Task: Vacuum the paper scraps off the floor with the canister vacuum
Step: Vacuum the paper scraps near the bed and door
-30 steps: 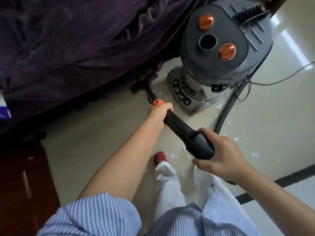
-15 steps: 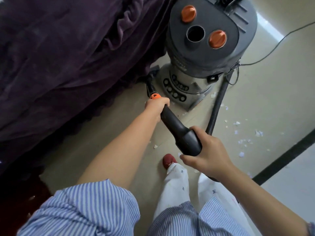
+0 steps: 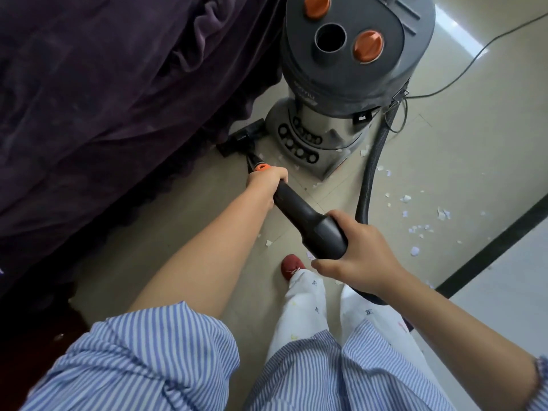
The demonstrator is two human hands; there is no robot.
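The grey canister vacuum (image 3: 350, 63) with two orange knobs stands on the beige floor, close to the bed. My left hand (image 3: 267, 180) grips the black wand (image 3: 299, 210) just below its orange collar. My right hand (image 3: 360, 253) holds the wand's thick rear end where the hose (image 3: 370, 176) joins. The black floor nozzle (image 3: 241, 139) sits on the floor at the bed's fringe, beside the canister's base. White paper scraps (image 3: 421, 229) lie scattered on the floor to the right of the hose, with a few near my red shoe (image 3: 292, 264).
A dark purple bedspread (image 3: 118, 99) hangs down over the left side to the floor. The vacuum's power cord (image 3: 462, 72) runs across the floor at upper right. A black floor strip (image 3: 492, 241) crosses the lower right. Dark wood furniture stands at lower left.
The nozzle has slid from the open floor toward the gap between the bed fringe and the canister base. My view has moved closer to the canister. Both hands keep their grip on the wand.
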